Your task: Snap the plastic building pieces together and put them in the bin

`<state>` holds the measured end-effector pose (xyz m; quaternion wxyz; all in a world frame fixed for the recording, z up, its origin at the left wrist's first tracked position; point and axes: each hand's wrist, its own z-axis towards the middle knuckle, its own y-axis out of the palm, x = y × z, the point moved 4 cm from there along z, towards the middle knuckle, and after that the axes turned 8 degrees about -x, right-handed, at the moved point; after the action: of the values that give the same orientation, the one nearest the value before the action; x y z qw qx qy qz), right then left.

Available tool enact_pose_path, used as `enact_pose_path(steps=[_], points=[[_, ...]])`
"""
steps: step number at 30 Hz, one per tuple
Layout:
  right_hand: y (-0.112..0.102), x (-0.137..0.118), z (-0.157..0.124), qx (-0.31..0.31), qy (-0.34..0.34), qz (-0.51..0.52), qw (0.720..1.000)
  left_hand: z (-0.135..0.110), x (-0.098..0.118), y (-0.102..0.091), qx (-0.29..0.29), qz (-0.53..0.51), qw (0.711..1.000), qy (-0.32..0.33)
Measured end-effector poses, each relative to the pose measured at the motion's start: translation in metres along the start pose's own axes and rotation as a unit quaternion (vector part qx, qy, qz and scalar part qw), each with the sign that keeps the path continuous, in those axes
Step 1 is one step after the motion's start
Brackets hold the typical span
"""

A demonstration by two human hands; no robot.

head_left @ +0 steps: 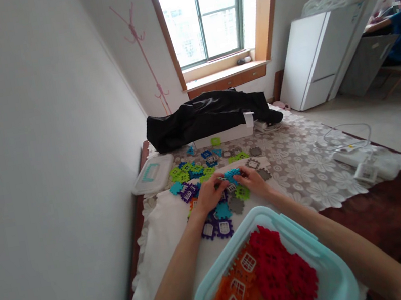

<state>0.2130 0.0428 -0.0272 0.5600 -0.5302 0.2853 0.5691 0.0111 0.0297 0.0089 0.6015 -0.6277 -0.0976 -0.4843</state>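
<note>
Blue interlocking plastic tile (232, 175) lies between left grip (208, 194) and right grip (253, 183); both grips are clamped together on its edges, directly above loose tiles (235, 205).

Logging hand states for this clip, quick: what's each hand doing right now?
Left hand: closed, apparently holding a blue interlocking plastic tile by its edge.
Right hand: closed, holding the same tile.

One camera, worn on my head, looking forward and down at my left hand (208, 195) and right hand (254, 182) from close above. Light-blue plastic tub (273, 214) sits nearest, just below them; green-framed glass window (201, 16) lies far beyond them.
</note>
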Motion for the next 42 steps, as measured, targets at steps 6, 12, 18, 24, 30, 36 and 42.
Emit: enact_pose_path(steps=[6,12,18,24,30,36,42], points=[[-0.007,-0.001,0.001,0.045,0.016,0.039,0.998,0.005,0.010,-0.015,0.016,-0.047,0.999,-0.017],[-0.007,-0.006,0.000,0.046,0.022,0.030,0.998,-0.010,0.036,-0.026,-0.248,0.038,0.966,-0.060],[-0.007,-0.007,0.000,0.046,0.030,0.029,0.998,-0.025,0.047,-0.018,-0.238,0.188,0.948,-0.100],[-0.006,-0.008,-0.003,0.040,0.024,0.027,0.999,-0.024,0.051,-0.007,-0.224,0.241,0.937,-0.116],[-0.004,-0.015,-0.005,0.047,0.005,-0.022,0.999,-0.028,0.055,-0.003,-0.223,0.263,0.933,-0.106],[-0.003,-0.015,-0.005,0.048,0.001,-0.054,0.997,-0.027,0.054,-0.007,-0.231,0.219,0.943,-0.100],[-0.002,-0.013,-0.004,0.038,0.000,-0.069,0.997,-0.009,0.063,-0.027,-0.159,0.201,0.966,-0.040]])
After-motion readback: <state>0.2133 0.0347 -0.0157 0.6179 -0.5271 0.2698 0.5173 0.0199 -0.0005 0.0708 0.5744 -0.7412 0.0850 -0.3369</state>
